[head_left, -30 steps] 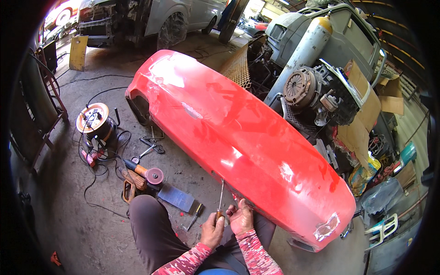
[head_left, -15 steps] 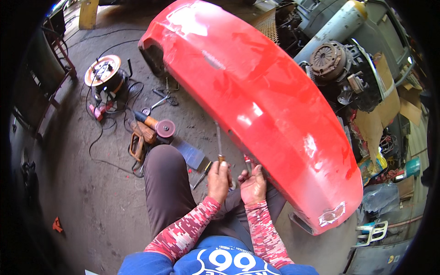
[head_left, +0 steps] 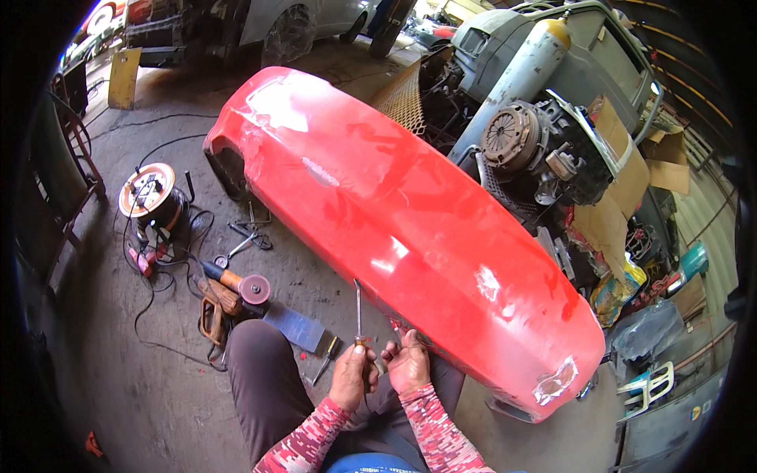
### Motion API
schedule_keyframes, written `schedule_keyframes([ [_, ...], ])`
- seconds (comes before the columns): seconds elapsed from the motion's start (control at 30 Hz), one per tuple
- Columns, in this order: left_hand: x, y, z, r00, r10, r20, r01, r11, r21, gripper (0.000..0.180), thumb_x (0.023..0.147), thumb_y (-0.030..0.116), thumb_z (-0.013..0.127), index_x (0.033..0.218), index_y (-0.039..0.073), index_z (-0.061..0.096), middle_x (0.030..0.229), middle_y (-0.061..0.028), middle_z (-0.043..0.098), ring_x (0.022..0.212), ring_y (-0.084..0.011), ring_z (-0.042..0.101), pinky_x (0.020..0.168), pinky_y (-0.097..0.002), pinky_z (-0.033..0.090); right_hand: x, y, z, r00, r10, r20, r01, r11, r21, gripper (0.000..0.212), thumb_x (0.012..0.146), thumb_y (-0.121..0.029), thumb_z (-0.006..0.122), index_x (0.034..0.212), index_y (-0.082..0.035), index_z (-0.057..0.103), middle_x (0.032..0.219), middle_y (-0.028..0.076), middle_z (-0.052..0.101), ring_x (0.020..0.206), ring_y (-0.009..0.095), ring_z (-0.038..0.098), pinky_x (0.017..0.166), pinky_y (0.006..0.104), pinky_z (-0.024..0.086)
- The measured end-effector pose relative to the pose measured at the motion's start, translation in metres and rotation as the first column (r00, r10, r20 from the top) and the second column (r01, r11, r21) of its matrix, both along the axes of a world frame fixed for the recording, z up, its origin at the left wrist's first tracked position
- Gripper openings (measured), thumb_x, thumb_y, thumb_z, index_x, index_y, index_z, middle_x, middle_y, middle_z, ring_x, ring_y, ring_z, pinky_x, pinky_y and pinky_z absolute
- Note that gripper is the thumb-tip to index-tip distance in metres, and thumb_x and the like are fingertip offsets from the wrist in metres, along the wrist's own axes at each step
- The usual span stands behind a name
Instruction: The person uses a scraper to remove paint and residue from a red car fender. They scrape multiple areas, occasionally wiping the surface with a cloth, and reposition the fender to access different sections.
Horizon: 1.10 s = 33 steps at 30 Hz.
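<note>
A large red car bumper (head_left: pixel 441 236) lies slantwise in front of me, its paint scuffed and whitish in patches. My left hand (head_left: pixel 352 377) is wrapped around the amber handle of a screwdriver (head_left: pixel 359 311). Its long shaft points away from me, and the tip reaches close to the bumper's near edge. Beside it, palm turned up, my right hand (head_left: pixel 409 364) has curled fingers at that same edge. A small red piece (head_left: pixel 397 324) shows by its fingertips, but what the fingers grip is unclear.
On the floor to the left are an angle grinder (head_left: pixel 252 290), a cable reel (head_left: pixel 147 189), a blue-grey plate (head_left: pixel 295 326) and another screwdriver (head_left: pixel 326 359). Behind the bumper stand a gas cylinder (head_left: pixel 512 83) and a clutch assembly (head_left: pixel 511 135) among car parts.
My view has tilted upward and shifted right, showing more of the background vehicles. Both hands stay by the bumper's near edge, with the screwdriver still in the left.
</note>
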State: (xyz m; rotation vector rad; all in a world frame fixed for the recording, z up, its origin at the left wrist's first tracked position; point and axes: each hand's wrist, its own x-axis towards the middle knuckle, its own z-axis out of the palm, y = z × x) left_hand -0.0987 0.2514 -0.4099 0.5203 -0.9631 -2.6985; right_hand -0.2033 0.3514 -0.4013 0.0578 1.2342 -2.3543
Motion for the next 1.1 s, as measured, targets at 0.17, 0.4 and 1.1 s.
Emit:
schedule_keyframes([
  [0.17,0.002,-0.001,0.004,0.926,0.341,0.163,-0.142,0.714,-0.686,0.037,0.105,0.041,0.055,0.102,0.004,0.059,0.069,-0.0151,0.062,0.06,-0.0334,0.063,0.054,-0.0456,0.048,0.0,0.002,0.001,0.999,0.045,-0.015,-0.045,0.999,0.015,0.046,0.092,-0.042,0.078,0.126,-0.014,0.064,0.127,0.0,0.063,0.081,0.017,0.059,0.073,0.036,0.051],
  [0.4,0.001,-0.009,-0.002,0.923,0.33,0.199,-0.101,0.706,-0.701,0.034,0.105,0.036,0.057,0.103,0.002,0.06,0.065,-0.0111,0.062,0.056,-0.0264,0.063,0.053,-0.0425,0.048,-0.002,-0.001,-0.005,0.999,0.008,-0.041,-0.006,0.999,0.047,0.044,0.094,-0.042,0.076,0.124,-0.013,0.064,0.128,0.0,0.064,0.083,0.016,0.06,0.074,0.0356,0.049],
  [1.1,0.004,0.007,-0.002,0.998,0.053,-0.023,-0.058,0.927,-0.371,0.027,0.112,0.027,0.042,0.124,0.005,0.054,0.086,-0.0007,0.059,0.065,-0.0087,0.056,0.053,-0.0238,0.047,0.017,-0.021,0.039,0.843,0.532,-0.076,-0.443,0.768,0.464,0.044,0.107,-0.038,0.057,0.116,0.002,0.071,0.105,0.009,0.073,0.093,0.014,0.069,0.081,0.0272,0.056],
])
